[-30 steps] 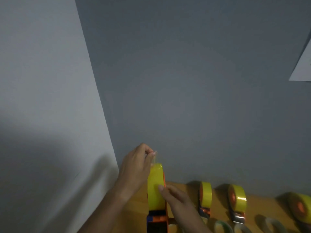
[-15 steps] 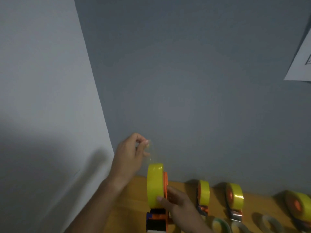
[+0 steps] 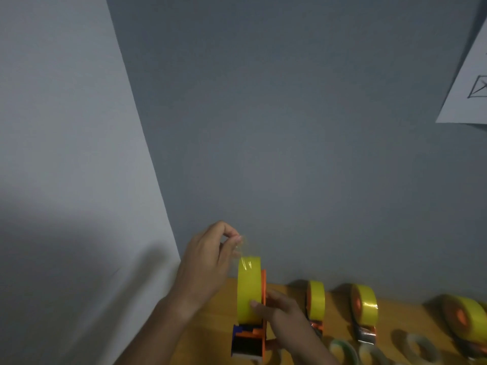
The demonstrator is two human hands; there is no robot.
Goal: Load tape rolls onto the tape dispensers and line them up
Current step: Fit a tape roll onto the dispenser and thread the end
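Pinching the clear tape end (image 3: 243, 250) above the roll (image 3: 248, 291), the left hand (image 3: 208, 262) pulls; the right hand (image 3: 279, 309) grips the roll's dispenser (image 3: 249, 341) on the worktop (image 3: 340, 293). No label is readable; dispensers right of it are cut off.

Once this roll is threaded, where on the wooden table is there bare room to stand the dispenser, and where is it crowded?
Bare wood shows on the table between the held dispenser and the nearest loaded dispenser, along the wall. Right of that it is crowded: two more loaded dispensers with loose tape rolls in front. Left of the left hand, the table is barely visible.
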